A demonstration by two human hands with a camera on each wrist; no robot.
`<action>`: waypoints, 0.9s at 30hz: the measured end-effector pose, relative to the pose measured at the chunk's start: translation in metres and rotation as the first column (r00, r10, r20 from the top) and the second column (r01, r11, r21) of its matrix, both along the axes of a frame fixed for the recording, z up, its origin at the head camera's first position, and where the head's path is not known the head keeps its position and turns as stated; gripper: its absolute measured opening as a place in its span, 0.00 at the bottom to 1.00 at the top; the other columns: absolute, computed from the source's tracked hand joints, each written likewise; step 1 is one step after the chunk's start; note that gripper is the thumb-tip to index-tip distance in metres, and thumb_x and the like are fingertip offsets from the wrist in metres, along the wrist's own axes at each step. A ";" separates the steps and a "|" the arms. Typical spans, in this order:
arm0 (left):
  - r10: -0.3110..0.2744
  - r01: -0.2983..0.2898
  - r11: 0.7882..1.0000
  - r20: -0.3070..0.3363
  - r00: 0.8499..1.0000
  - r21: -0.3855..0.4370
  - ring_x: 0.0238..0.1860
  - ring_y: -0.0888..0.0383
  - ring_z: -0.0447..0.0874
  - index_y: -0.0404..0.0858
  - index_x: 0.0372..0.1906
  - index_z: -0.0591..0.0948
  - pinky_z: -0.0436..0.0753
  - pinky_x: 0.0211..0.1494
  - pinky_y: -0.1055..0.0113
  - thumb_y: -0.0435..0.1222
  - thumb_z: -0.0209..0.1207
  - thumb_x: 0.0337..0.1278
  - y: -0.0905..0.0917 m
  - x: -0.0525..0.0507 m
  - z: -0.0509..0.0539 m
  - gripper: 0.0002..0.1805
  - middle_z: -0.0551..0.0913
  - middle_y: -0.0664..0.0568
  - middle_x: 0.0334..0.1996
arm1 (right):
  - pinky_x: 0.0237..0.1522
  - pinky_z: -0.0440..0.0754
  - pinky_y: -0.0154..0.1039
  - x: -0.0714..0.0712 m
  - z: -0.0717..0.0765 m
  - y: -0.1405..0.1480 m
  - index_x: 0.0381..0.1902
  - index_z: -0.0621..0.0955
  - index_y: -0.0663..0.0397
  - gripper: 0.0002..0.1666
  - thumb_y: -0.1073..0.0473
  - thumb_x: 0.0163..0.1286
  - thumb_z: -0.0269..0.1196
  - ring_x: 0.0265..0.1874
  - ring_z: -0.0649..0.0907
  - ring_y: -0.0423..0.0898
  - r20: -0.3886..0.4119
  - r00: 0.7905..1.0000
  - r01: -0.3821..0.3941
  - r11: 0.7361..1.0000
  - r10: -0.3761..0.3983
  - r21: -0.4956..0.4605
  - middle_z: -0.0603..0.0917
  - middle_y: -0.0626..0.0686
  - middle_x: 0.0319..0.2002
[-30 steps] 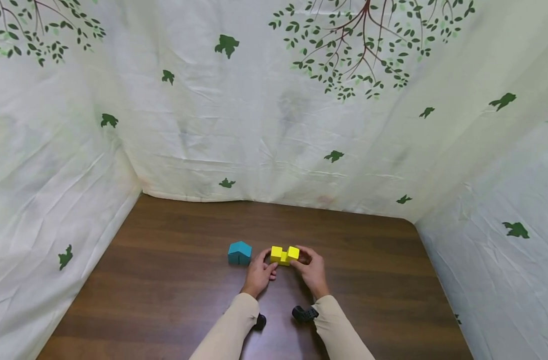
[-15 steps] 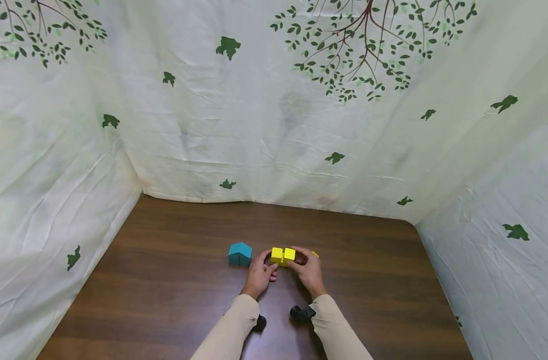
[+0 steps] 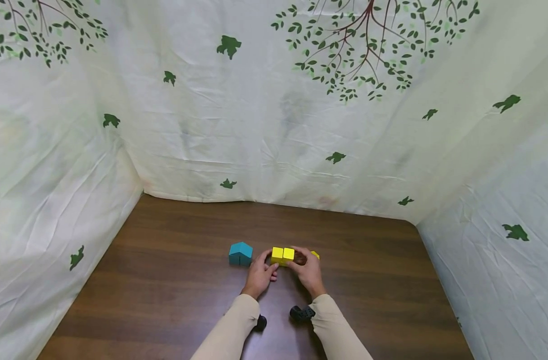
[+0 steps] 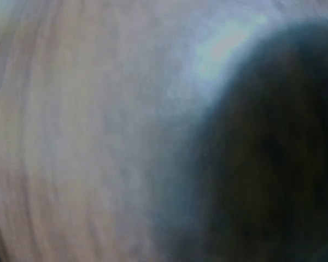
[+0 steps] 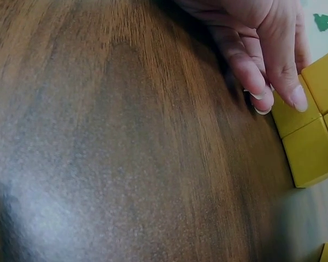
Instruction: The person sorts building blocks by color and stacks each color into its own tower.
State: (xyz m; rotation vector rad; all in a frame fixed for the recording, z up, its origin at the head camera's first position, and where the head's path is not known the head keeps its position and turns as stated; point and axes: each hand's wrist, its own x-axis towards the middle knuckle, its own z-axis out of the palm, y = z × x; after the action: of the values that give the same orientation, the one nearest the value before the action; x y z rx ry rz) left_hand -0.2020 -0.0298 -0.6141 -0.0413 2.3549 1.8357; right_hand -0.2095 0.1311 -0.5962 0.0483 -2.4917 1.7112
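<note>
Yellow blocks stand stacked between the two hands, two side by side on top of two lower ones. From the left, the left hand holds the stack, and in the right wrist view its thumb presses a lower yellow block. On the other side, the right hand pinches the upper right yellow block between thumb and fingers. Just past the right hand lies another yellow block, partly hidden. The left wrist view is blurred and shows no blocks.
A blue peaked block shape with a seam down its lower front stands left of the left hand. All of it rests on a brown wooden table. White leaf-print cloth encloses the back and both sides.
The right hand has moved slightly left with its yellow block, closing the gap to the upper left one. The loose yellow block beyond that hand has come into view. The left hand stays put.
</note>
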 end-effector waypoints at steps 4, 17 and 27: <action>-0.002 0.001 1.000 0.000 1.000 0.004 0.24 0.60 0.80 0.32 0.67 0.66 0.83 0.30 0.69 0.30 0.59 0.63 -0.001 0.000 0.000 0.29 0.77 0.47 0.28 | 0.43 0.82 0.44 0.000 0.001 -0.001 0.51 0.82 0.62 0.25 0.72 0.52 0.72 0.41 0.82 0.55 0.006 1.000 -0.004 1.000 0.004 0.006 0.82 0.59 0.43; 0.001 0.000 1.000 -0.026 1.000 0.022 0.24 0.59 0.80 0.31 0.67 0.67 0.83 0.29 0.69 0.28 0.58 0.62 -0.002 0.000 -0.004 0.28 0.77 0.46 0.27 | 0.47 0.80 0.50 0.010 0.004 0.014 0.52 0.82 0.60 0.27 0.67 0.52 0.74 0.44 0.82 0.57 -0.023 0.998 0.064 0.997 -0.065 -0.032 0.84 0.60 0.46; -0.007 0.008 1.000 -0.034 0.999 0.028 0.24 0.60 0.81 0.31 0.67 0.66 0.83 0.29 0.69 0.29 0.58 0.63 -0.002 0.000 0.000 0.28 0.77 0.47 0.25 | 0.41 0.78 0.35 0.033 -0.002 0.042 0.49 0.82 0.62 0.22 0.67 0.54 0.73 0.41 0.81 0.56 -0.062 0.910 0.405 0.911 -0.410 -0.079 0.84 0.61 0.44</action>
State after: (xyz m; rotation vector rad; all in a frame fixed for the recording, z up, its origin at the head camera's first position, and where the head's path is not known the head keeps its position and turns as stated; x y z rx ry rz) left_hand -0.2016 -0.0315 -0.6138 0.0020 2.3472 1.8806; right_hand -0.1765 0.1729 -0.5980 -0.3783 -2.1893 1.5734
